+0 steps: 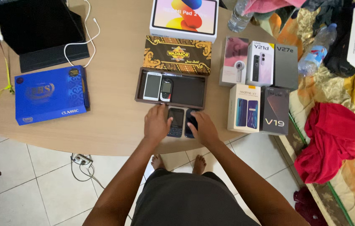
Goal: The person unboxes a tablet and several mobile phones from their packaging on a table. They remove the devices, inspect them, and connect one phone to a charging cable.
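Head view down onto round wooden table (114, 125); left hand (156, 124) flat at table edge, fingers loosely together, thumb against side of black keypad phone (176, 122), not clamped on it; right hand (203, 129) resting over dark phone (191, 120), fingers curled on its lower part, grip partly hidden, cannot tell if truly clasped; both phones flat on table, side by side, just in front of open brown tray box (190, 92); inside tray at left end, white phone (152, 86) beside small silver-red phone (166, 90), rest of tray bare; patterned black-gold lid (177, 55) just behind tray; white tablet box (184, 19) behind that; cluster of five phone boxes (259, 86) to right of tray, near right hand but apart; blue flat box (51, 94) well left; black laptop sleeve (35, 29) with white cable (89, 39) far left rear; two plastic bottles (317, 48) at right rear; red cloth (332, 140) off table on right; bare feet (177, 162) on tiled floor below.
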